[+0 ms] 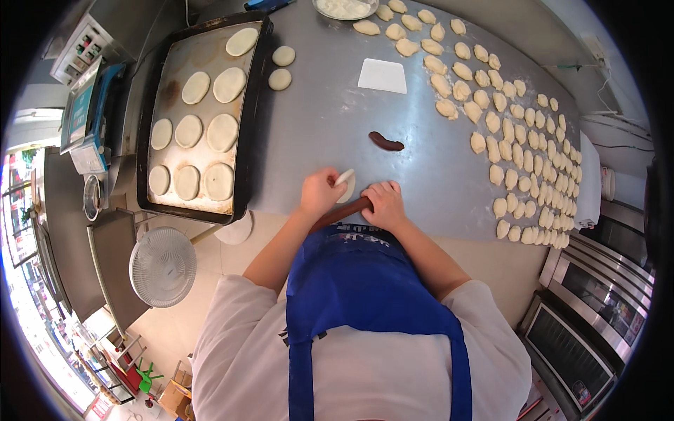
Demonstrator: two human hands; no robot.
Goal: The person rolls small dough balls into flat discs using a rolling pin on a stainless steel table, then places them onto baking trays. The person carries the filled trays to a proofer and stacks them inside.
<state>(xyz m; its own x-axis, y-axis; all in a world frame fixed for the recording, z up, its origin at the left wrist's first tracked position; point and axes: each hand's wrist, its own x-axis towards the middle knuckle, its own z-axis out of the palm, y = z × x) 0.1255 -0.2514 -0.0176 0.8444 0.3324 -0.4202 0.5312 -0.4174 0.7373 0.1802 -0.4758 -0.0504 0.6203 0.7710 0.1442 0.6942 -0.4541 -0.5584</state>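
Note:
My left hand [321,192] pinches the lifted edge of a small flattened round of dough [346,190] near the front edge of the steel table. My right hand [385,204] is closed over the right end of a brown rolling pin [341,212], which slants down to the left in front of my apron. The pin's far left end is partly hidden by my left forearm. Beyond my hands, a curved dark brown piece of filling or paste [386,142] lies on the table. Farther back rests a white dough scraper [383,76].
A black-rimmed baking tray [244,131] at left carries several flat dough rounds [188,131]. Two smaller rounds [280,79] sit beside it. Many dough pieces [492,122] cover the table's right side. A bowl of flour [345,8] stands at the back; a fan [163,267] is lower left.

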